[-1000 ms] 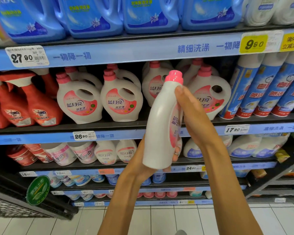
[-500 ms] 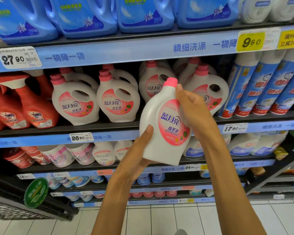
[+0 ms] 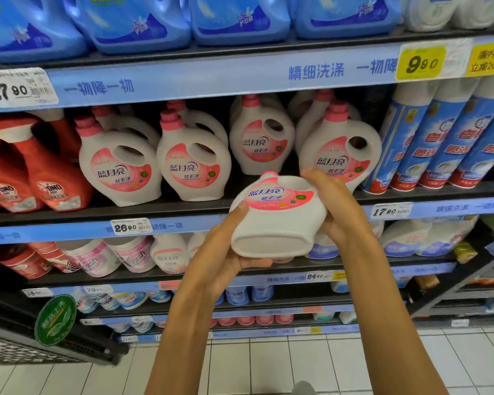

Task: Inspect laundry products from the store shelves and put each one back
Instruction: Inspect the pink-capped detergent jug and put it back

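White plastic detergent bottle (image 3: 280,223), pink cap and pink label, is tilting top-away at centre frame, its base facing the camera, off the shelf. Left hand (image 3: 226,252) is cupping the base at 7 o'clock, grip curled round it, thumb lying on the side. Right hand (image 3: 337,206) is gripping the handle side at 3 o'clock, fingers wrapped over the top. Matching white bottles (image 3: 194,166) are standing upright on the shelf (image 3: 97,206) at 12 o'clock; red spray bottles (image 3: 49,178) at 9 o'clock.
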`<state>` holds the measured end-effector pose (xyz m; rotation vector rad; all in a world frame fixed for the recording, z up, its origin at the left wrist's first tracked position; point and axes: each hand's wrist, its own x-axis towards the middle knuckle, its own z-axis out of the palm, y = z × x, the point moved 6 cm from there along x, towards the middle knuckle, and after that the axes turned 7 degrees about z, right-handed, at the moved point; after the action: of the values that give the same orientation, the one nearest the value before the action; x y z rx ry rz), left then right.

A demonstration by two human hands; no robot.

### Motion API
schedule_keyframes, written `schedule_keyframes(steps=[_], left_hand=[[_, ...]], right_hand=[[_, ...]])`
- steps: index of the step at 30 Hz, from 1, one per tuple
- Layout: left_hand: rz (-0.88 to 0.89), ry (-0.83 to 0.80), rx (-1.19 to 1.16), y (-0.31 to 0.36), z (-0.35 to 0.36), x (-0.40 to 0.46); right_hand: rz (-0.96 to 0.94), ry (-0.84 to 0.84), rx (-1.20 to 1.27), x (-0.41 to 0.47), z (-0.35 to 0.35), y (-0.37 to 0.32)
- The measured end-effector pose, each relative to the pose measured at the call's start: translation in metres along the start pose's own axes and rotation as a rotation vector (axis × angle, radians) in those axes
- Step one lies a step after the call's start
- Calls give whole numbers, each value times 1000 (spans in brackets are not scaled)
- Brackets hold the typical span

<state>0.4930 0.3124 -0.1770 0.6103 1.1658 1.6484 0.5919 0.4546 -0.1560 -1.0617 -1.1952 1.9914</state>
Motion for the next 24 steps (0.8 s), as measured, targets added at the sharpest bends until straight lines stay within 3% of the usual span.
schedule_keyframes(steps=[4, 7, 10, 15, 20, 24], left_hand=[[7, -10, -76, 2, 1, -2], [32, -7, -57, 5, 0, -6], [69, -18, -35, 6, 0, -8], [172, 2, 74, 12, -11, -7], [271, -16, 24, 15, -8, -6], [353, 2, 33, 17, -8, -7]], right_hand=[[105, -69, 70, -1, 1, 11], [75, -87, 63, -1, 3, 11], [3, -112, 16, -2, 6, 7], [-143, -297, 29, -14, 16, 1], [-411, -377, 37, -28, 19, -14], [-470, -430, 23, -37, 19, -15]])
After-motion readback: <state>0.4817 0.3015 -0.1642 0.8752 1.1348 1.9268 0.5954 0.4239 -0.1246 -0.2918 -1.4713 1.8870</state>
